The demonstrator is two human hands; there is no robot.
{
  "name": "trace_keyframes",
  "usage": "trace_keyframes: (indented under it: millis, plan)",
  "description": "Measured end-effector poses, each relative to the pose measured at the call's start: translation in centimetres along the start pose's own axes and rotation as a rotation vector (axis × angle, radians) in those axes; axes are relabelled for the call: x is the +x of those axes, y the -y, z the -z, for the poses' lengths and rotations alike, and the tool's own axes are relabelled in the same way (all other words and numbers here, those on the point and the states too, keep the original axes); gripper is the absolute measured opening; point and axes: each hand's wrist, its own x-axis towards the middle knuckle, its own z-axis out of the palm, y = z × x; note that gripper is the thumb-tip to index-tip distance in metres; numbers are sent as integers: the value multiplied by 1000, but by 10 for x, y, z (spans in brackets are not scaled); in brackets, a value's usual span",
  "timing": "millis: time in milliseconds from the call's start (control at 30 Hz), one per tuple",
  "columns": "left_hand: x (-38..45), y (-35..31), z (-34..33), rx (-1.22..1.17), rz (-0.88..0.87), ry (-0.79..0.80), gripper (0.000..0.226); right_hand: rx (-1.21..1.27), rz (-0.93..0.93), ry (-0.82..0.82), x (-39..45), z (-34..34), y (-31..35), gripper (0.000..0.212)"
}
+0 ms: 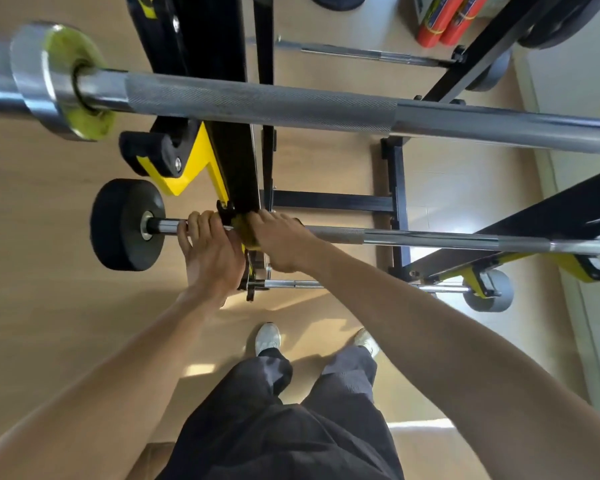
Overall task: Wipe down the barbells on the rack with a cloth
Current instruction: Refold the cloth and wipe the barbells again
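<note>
A thick steel barbell crosses the top of the head view on the rack's upper hooks. Below it a thinner barbell with a black plate at its left end rests on the black and yellow rack. My left hand is curled around this lower bar just right of the plate. My right hand presses a yellow cloth onto the bar by the rack upright; most of the cloth is hidden under the hand. A third, short bar lies lower down.
Grey plates sit at the rack's lower right. Red rolls stand at the back. Another bar lies on the wooden floor behind the rack. My feet stand right in front of the rack.
</note>
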Motion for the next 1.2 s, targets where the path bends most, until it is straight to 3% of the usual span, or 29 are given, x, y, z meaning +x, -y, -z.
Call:
trace_keyframes:
  millis: [67,133,267,433,667,767,933,1200]
  plan:
    - [0,-2,-1,-32,4,-24,30,2,-48,-6,-22,3,-27,47]
    - [-2,0,-2,-62,-8,-51,31,3,-127,27,-47,6,-57,35]
    - [-3,-2,-7,-115,16,-123,27,-85,-213,58,-78,9,-97,35]
    - [0,-7,-15,-152,80,-200,24,-202,-120,150,-60,10,-84,41]
    - [2,-5,-19,-139,92,-208,23,-84,7,12,4,3,-7,34]
    - [2,-5,-19,-131,87,-253,22,-67,-29,-89,11,-4,4,27]
    - [0,-3,-23,-112,64,-280,23,-70,-42,-192,-10,-17,-13,37]
    - [-1,-5,-20,-104,53,-254,25,-31,-176,-50,-76,-5,-88,53]
